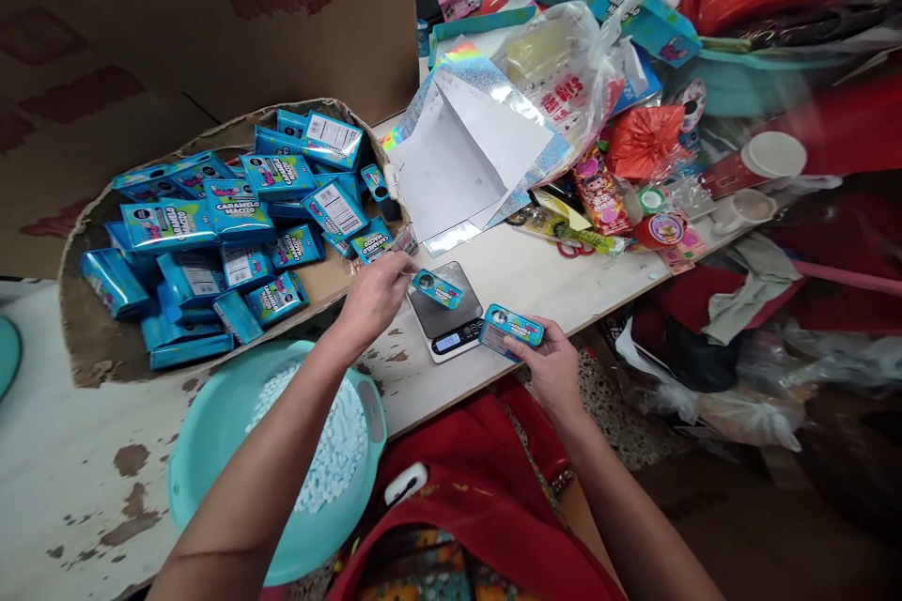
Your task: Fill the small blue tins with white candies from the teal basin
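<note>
My left hand [377, 303] is closed, its fingertips pinched at the left end of a small blue candy tin [443, 291] marked "Caramelo Macizo". That tin is over the dark plate of a digital kitchen scale [458, 345], whose display is lit; whether it rests on the plate I cannot tell. To the right of the scale, my right hand [553, 366] grips a similar blue candy tin [511, 329], thumb on its front. Beneath my left forearm stands a turquoise basin [204, 451] with many small pale candies [338, 451] in it.
A cut-down cardboard box [81, 338] full of blue candy packs [243, 211] stands at the left. Behind the scale lie white papers [465, 150] and a plastic bag [564, 66]. Cups [771, 160], scissors [576, 249] and wrappers crowd the right side. The table edge runs close to me.
</note>
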